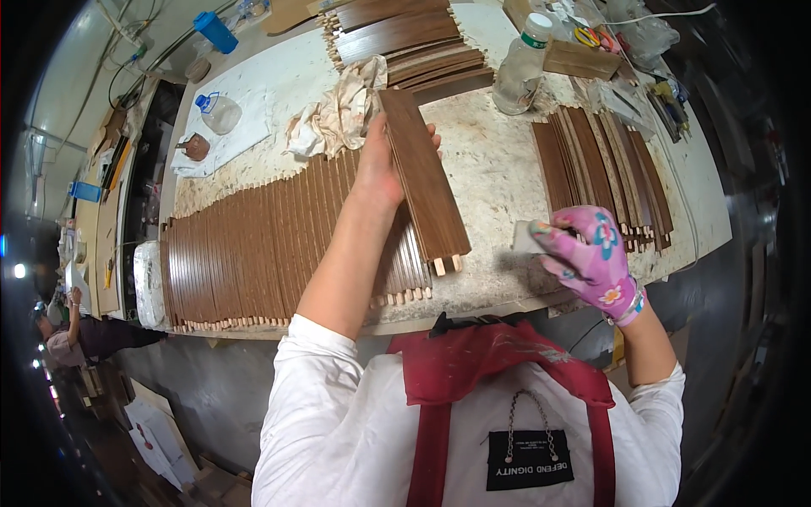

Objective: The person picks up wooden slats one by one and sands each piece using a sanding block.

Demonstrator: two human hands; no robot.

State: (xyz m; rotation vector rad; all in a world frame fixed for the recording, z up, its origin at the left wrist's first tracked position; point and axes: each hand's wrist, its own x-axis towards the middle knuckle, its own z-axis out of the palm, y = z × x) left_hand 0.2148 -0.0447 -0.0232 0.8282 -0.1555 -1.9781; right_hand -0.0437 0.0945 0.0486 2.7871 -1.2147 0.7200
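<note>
My bare left hand is wrapped round a dark brown wooden slat, which it holds tilted above the table. Two pale dowels stick out of the slat's near end. To the right, my right hand, in a pink flowered glove, pinches a small pale pad; its exact kind is unclear. Beneath my left forearm lies a long row of similar slats, packed side by side with dowel ends toward me. Beyond my right hand rests a smaller group of slats.
More slats are stacked at the table's far side, beside a crumpled cloth. A clear bottle stands right of them, and scissors lie farther back. A cut plastic jug and blue bottle are left. Another person is far left.
</note>
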